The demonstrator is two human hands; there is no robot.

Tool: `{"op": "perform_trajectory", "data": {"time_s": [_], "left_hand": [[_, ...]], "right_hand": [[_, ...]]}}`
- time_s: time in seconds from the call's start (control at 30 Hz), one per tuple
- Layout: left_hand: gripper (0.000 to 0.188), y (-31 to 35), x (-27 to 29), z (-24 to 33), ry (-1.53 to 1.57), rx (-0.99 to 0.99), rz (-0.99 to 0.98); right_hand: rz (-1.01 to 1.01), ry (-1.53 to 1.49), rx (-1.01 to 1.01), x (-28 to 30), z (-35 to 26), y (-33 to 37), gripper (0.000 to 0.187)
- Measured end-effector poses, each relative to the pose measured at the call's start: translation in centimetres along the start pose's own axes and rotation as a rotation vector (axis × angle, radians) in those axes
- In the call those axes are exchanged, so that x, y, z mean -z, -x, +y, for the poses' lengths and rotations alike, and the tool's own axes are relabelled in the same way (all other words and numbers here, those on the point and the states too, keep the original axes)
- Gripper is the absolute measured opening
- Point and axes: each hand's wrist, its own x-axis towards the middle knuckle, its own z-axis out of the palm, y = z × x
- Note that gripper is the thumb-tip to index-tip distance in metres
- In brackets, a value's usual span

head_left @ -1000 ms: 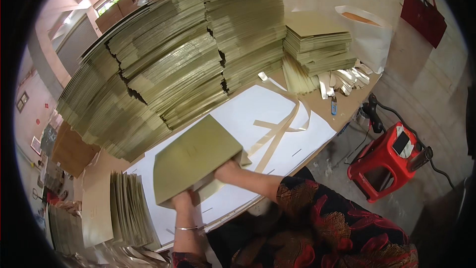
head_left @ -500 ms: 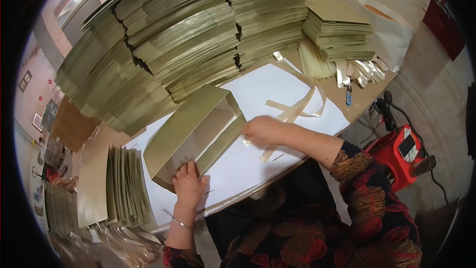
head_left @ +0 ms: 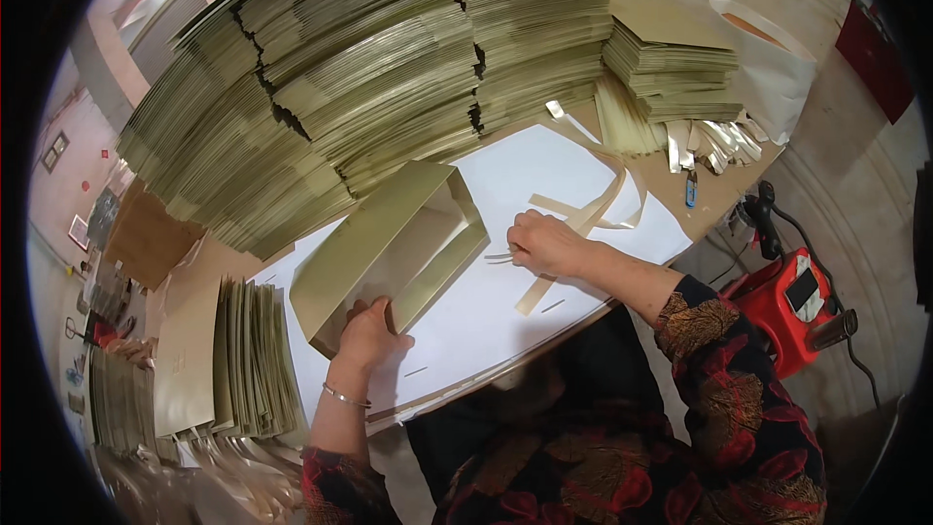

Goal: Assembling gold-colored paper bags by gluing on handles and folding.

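Note:
A gold cardboard box (head_left: 374, 233) lies tilted on the white sheet (head_left: 515, 160), its opening toward me and its pale inside showing. At its near left end, my left hand (head_left: 367, 338) is closed on the edge, the fingers partly hidden inside. Just right of the box, my right hand (head_left: 546, 241) is closed in a pinch. Thin pale strip ends (head_left: 498, 258), likely of ribbon, stick out from its fingers on the box side. Crossed beige ribbons (head_left: 595, 209) lie on the sheet beyond and under this hand.
Tall stacks of flat gold card pieces (head_left: 369, 68) rise behind the sheet. A smaller pile (head_left: 671, 58), silvery ribbon bundles (head_left: 714, 144) and a blue-handled cutter (head_left: 691, 190) are at the far right. More folded gold pieces (head_left: 255, 360) stand at left. A red stool (head_left: 782, 316) is beside the table.
My right hand has moved right, away from the box edge, with the strip ends. My left hand's fingers have slipped further inside the box. The whole view has shifted slightly.

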Motion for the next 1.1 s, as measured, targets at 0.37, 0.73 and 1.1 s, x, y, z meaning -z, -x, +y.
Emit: {"op": "perform_trajectory", "data": {"time_s": [0.37,0.73,1.1], "left_hand": [[0.065,-2.2,1.3,1.0,0.14,0.026,-0.228],[0.055,-2.2,0.8,1.1,0.389,0.077,-0.186],[0.049,-0.5,-1.7,3.0,-0.034,-0.002,0.191]], "right_hand": [[-0.007,-0.019,0.012,1.9,-1.3,0.2,0.017],[-0.082,0.121,0.064,-0.8,-1.2,0.8,0.014],[0.142,0.268,0.058,-0.9,-3.4,1.7,0.022]]}}
